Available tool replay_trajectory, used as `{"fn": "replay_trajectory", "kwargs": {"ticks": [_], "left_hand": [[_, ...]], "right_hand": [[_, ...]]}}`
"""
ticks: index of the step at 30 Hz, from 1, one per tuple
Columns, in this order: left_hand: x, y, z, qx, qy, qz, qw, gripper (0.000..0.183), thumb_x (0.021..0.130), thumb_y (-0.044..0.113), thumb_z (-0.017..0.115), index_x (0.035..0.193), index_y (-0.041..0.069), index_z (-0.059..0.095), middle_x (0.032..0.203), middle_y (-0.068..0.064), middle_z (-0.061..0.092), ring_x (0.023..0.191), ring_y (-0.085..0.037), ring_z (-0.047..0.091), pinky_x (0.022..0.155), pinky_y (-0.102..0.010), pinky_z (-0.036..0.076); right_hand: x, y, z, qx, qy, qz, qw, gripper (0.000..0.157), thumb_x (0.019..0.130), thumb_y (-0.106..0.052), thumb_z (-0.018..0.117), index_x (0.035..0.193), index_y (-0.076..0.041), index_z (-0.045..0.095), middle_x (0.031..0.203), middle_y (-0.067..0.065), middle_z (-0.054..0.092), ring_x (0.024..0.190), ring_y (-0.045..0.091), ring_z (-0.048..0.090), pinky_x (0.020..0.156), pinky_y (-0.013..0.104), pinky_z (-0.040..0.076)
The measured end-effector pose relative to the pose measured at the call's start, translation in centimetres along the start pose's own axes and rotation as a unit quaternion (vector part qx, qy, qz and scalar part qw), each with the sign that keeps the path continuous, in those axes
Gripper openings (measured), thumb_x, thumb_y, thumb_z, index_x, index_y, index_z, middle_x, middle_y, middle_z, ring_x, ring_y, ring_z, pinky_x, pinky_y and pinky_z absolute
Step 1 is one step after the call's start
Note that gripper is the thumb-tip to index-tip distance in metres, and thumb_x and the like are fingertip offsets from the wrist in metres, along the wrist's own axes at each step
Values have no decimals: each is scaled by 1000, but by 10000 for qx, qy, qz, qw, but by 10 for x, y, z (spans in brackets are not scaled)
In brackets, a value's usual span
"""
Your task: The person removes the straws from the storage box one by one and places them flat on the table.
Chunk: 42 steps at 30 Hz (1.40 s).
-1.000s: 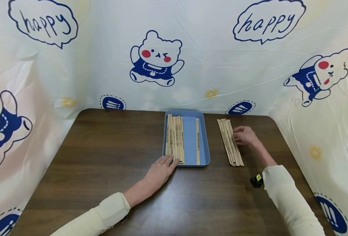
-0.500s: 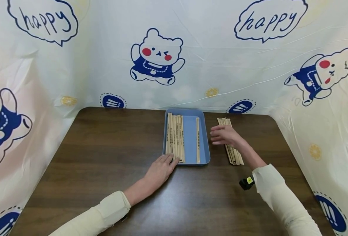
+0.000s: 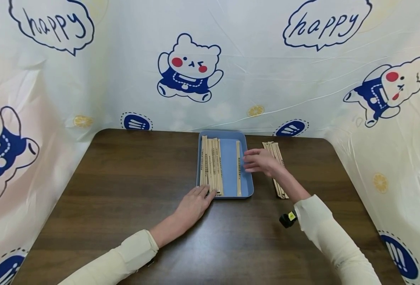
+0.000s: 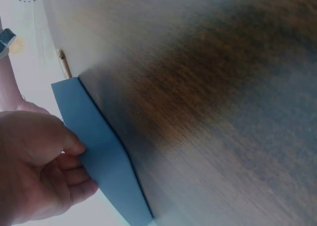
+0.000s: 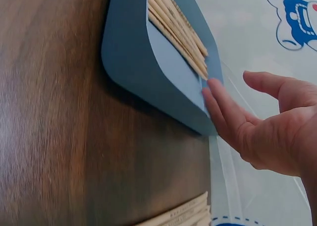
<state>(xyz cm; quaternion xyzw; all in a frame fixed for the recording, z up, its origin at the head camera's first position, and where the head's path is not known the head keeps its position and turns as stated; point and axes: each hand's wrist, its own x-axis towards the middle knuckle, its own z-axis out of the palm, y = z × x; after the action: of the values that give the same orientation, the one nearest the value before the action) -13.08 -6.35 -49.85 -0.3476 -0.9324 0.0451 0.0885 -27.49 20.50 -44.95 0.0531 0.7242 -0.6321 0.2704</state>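
Several paper-wrapped chopsticks (image 3: 211, 166) lie lengthwise along the left side of a blue tray (image 3: 229, 194). One wrapped chopstick packet (image 3: 238, 168) lies apart near the tray's right wall. My left hand (image 3: 191, 208) grips the tray's near left corner; in the left wrist view its thumb and curled fingers meet the outer wall. Over the tray's right rim reaches my right hand (image 3: 261, 161), fingers straight and holding nothing, fingertips close to the lone packet. In the right wrist view its thumb (image 5: 262, 82) stands away from the fingers.
Right of the tray, a pile of wrapped chopsticks (image 3: 277, 182) lies on the brown wooden table (image 3: 139, 166), partly covered by the right hand and forearm. A printed curtain (image 3: 252, 75) hangs behind and at both sides of the table.
My right hand has moved left, from the right edge of the loose pile across it to the tray's right rim. My left hand stays at the tray's near corner.
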Motion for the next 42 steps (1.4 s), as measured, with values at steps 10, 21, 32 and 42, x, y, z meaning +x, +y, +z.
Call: {"fn": "replay_trajectory", "kwargs": {"ticks": [10,21,32,42], "left_hand": [[1,0,4,-9,230,38,9997,43,93,3,66,135,7,61,132,-20,60,121,-32,59,102,-40,47],[1,-1,4,27,223,42,9997,42,94,4,66,135,8,61,132,-19,60,121,-31,59,102,-39,47],[1,-2,5,-86,307,44,9995,40,93,2,65,133,7,62,130,-20,61,119,-33,59,101,-41,48],[1,-2,4,-144,265,36,9995,39,94,4,64,133,7,62,131,-20,61,120,-33,59,102,-41,48]], "right_hand": [[5,-5,15,-353,-55,176,9992,61,101,-8,56,149,13,27,143,33,44,124,49,51,96,45,52],[15,-4,34,-716,146,245,9970,66,99,-10,60,150,14,25,146,33,39,126,46,50,103,50,45],[27,-3,45,-1555,557,54,9862,45,99,-9,59,130,18,41,113,30,58,105,39,64,87,44,57],[44,-1,54,-3769,633,-121,9240,27,89,-2,56,68,-11,41,56,0,43,61,24,68,64,36,61]]}}
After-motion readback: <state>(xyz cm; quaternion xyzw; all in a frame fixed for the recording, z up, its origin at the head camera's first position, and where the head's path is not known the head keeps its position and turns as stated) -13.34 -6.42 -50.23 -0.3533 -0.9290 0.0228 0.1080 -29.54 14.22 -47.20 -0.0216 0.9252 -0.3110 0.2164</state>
